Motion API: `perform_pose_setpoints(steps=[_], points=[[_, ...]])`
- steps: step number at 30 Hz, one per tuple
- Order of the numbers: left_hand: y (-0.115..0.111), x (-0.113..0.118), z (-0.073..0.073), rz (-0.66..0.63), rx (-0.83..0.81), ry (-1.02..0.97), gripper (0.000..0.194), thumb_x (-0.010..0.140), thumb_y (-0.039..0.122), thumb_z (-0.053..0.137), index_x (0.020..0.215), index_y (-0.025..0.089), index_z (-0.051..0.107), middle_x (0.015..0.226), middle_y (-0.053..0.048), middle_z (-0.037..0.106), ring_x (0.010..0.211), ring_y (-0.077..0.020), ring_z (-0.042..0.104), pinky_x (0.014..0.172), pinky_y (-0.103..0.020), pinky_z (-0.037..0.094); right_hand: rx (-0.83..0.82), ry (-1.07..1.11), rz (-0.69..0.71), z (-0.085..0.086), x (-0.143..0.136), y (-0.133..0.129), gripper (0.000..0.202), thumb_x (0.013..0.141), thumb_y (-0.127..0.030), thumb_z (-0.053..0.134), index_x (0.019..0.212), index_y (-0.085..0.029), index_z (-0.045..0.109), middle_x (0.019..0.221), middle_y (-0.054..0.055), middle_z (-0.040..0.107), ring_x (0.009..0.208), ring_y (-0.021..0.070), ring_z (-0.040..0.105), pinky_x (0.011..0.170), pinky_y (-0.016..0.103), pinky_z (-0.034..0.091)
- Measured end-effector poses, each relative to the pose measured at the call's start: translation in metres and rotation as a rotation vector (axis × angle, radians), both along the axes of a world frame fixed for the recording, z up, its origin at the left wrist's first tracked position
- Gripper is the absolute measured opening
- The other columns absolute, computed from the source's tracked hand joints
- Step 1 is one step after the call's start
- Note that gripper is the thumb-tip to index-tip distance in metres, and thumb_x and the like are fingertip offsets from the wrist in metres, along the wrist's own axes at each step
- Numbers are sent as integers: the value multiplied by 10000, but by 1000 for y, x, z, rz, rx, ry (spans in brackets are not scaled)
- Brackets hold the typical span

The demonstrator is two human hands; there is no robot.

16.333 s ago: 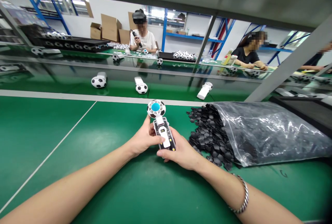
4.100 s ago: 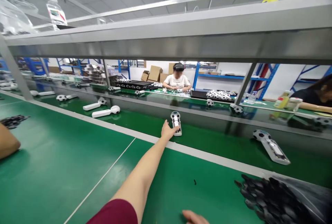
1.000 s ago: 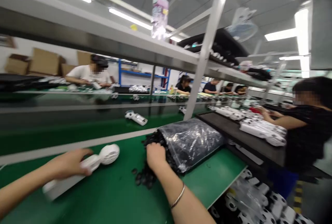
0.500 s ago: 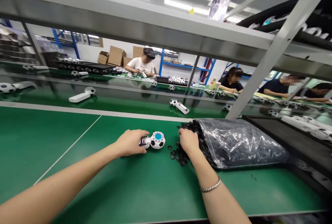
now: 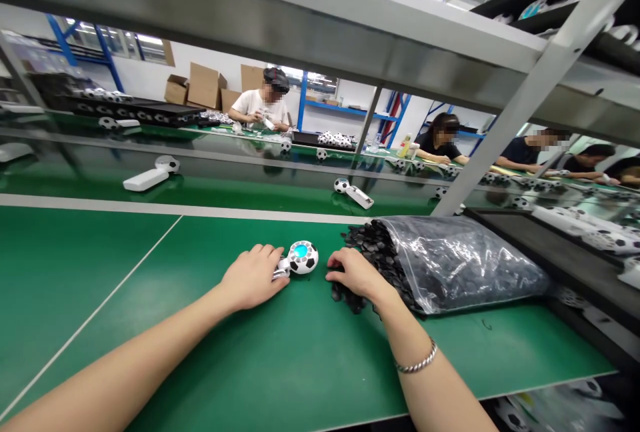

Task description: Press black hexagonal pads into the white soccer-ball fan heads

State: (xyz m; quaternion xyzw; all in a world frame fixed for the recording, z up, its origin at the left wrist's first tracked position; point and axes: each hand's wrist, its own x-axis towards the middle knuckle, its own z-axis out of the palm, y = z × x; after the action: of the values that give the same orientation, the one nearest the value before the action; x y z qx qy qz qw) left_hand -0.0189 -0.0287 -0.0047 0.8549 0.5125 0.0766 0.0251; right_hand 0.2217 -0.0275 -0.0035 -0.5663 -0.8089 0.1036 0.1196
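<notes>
My left hand point(image 5: 254, 275) is closed over the white handle of a handheld device with a soccer-ball head point(image 5: 303, 257). A bright blue round spot tops the ball, and most of the handle is hidden under my fingers. Just right of it, my right hand point(image 5: 354, 272) hovers over the edge of a heap of small black disc-like pieces point(image 5: 373, 239). Its thumb and fingers are curled close together; whatever lies between the tips is too small to make out. The heap spills from the mouth of a clear plastic bag point(image 5: 465, 265).
Beyond the green table's white edge strip point(image 5: 200, 211), more ball-headed devices point(image 5: 146, 179) lie on a green belt. A slanted metal post point(image 5: 505, 119) and a black tray point(image 5: 530, 232) stand at right. Several people work across the belt.
My right hand has drawn back left from the black heap, toward the ball head. My left hand keeps its grip on the device. The view has shifted slightly.
</notes>
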Motion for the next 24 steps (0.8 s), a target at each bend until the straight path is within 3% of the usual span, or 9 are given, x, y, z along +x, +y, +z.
perform_pose_setpoints(steps=[4, 8, 13, 16, 18, 22, 24], points=[[4, -4, 6, -14, -98, -60, 482, 763, 514, 399, 1118, 205, 500, 1025, -79, 557, 937, -251, 499, 756, -344, 410, -16, 27, 7, -1, -2, -1, 70, 715, -249, 628, 737, -192, 594, 778, 25, 584, 777, 150, 525, 682, 237, 374], [12, -14, 13, -21, -258, -80, 451, 633, 468, 571, 1022, 244, 530, 945, -25, 533, 801, -196, 541, 640, -278, 421, -10, 69, 0, 0, -5, -1, 43, 753, -223, 578, 731, -199, 550, 740, 5, 583, 693, 133, 519, 607, 226, 364], [4, 1, 17, 162, 233, 75, 237, 704, 247, 514, 928, 173, 538, 934, -88, 482, 857, -244, 491, 668, -332, 399, 86, 153, -4, -5, -6, 3, 125, 803, -186, 493, 889, -198, 584, 868, 39, 606, 821, 155, 549, 729, 256, 399], [3, 13, 20, 123, 297, 104, 183, 697, 218, 526, 872, 165, 529, 993, -106, 486, 900, -264, 478, 690, -355, 394, 117, 223, 4, -9, -7, 4, 146, 811, -183, 471, 877, -201, 599, 879, 36, 620, 843, 155, 559, 771, 268, 403], [5, 14, 23, 42, 174, 81, 217, 670, 235, 550, 877, 174, 521, 995, -94, 513, 871, -258, 502, 703, -368, 398, 117, 316, -15, -9, -9, 3, 127, 805, -192, 475, 864, -206, 586, 838, 17, 629, 796, 143, 571, 737, 258, 419], [10, 7, 25, -74, -284, -76, 474, 626, 355, 600, 1065, 246, 457, 955, -31, 573, 784, -222, 561, 635, -311, 427, 127, 470, -58, -7, -14, 1, 74, 788, -229, 500, 819, -205, 563, 773, -5, 622, 724, 129, 572, 682, 244, 435], [10, 7, 23, -40, -284, -108, 468, 668, 372, 561, 1108, 262, 449, 1006, -39, 561, 834, -234, 563, 657, -311, 429, 147, 503, -59, -5, -17, 1, 79, 788, -246, 504, 802, -203, 569, 773, 1, 618, 723, 134, 565, 677, 249, 437]])
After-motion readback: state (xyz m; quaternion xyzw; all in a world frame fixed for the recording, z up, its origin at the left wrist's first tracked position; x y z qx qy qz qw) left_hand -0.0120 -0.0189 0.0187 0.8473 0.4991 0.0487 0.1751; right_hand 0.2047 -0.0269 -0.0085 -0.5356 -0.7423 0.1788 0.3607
